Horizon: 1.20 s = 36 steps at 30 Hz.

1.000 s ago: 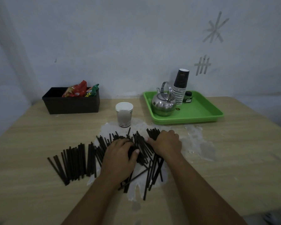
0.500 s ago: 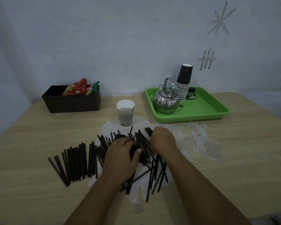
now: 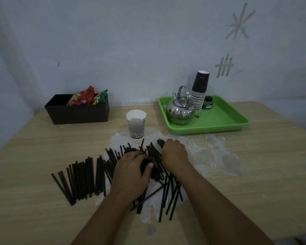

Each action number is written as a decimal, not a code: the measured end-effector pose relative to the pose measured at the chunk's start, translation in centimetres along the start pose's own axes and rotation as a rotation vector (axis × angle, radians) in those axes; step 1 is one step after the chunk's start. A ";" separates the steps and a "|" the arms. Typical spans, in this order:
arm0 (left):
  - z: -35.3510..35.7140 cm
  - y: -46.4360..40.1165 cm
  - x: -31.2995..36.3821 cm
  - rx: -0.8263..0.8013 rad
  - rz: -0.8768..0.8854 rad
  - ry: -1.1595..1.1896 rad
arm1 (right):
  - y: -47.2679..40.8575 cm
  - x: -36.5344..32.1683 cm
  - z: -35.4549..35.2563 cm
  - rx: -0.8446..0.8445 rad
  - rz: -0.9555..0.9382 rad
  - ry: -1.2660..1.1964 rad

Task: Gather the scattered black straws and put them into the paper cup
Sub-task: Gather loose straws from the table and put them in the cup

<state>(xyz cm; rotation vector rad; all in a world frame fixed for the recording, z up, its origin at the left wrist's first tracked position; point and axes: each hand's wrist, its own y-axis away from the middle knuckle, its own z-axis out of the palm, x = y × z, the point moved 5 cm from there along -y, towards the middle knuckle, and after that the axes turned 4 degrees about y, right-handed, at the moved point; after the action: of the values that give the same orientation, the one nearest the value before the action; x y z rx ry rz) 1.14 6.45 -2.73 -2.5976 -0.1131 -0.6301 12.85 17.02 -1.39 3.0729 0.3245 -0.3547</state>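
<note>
- The thin black plastic straws (image 3: 81, 177) lie spread on the light wooden table (image 3: 254, 191), close to the person.
- To do this well, squeeze the straws into one neat bunch first.
- The left hand (image 3: 131, 174) curls shut around some straws.
- The right hand (image 3: 175, 154) pushes straws inward, fingers bent; its grip is hidden.
- The white paper cup (image 3: 136, 123) stands upright, just behind the pile.

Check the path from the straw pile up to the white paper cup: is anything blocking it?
Nothing visible blocks it. The paper cup stands upright and open just beyond the black straws, with only bare table between. The green tray sits off to the right, clear of that path.
</note>
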 end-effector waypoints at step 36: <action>-5.9 -5.4 -1.8 0.148 0.009 0.025 | -2.1 2.8 -3.3 0.237 -0.127 -1.370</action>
<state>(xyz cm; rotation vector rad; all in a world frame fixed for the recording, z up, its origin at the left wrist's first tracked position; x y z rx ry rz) -3.87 8.64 3.33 -2.4464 -0.1346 -0.6265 15.80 19.83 1.15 2.1886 0.3716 -2.3252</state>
